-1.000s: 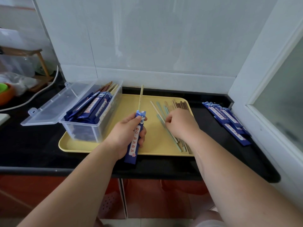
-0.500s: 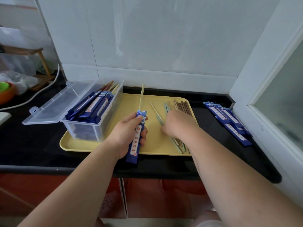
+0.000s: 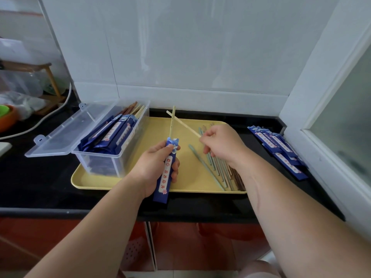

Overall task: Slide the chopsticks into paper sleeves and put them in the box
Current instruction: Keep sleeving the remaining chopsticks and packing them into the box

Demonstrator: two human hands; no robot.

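Observation:
My left hand (image 3: 154,169) grips a blue paper sleeve (image 3: 166,173) over the yellow tray (image 3: 192,183); one pale chopstick (image 3: 172,123) sticks up out of the sleeve's top. My right hand (image 3: 220,145) pinches a second pale chopstick (image 3: 181,122) lifted off the tray, its far end crossing the first one. Loose chopsticks (image 3: 218,173) in pale blue, beige and brown lie on the tray's right side. The clear plastic box (image 3: 120,157) stands on the tray's left with its lid open, holding several sleeved chopsticks (image 3: 112,135).
A pile of empty blue sleeves (image 3: 281,149) lies on the black counter (image 3: 40,177) to the right of the tray. A white window frame (image 3: 321,117) borders the right. A white cable, an orange bowl (image 3: 8,119) and a wooden rack sit at far left.
My right hand has picked a pale chopstick out of the loose pile and raised it toward the sleeve. The left hand with the sleeve has stayed in place.

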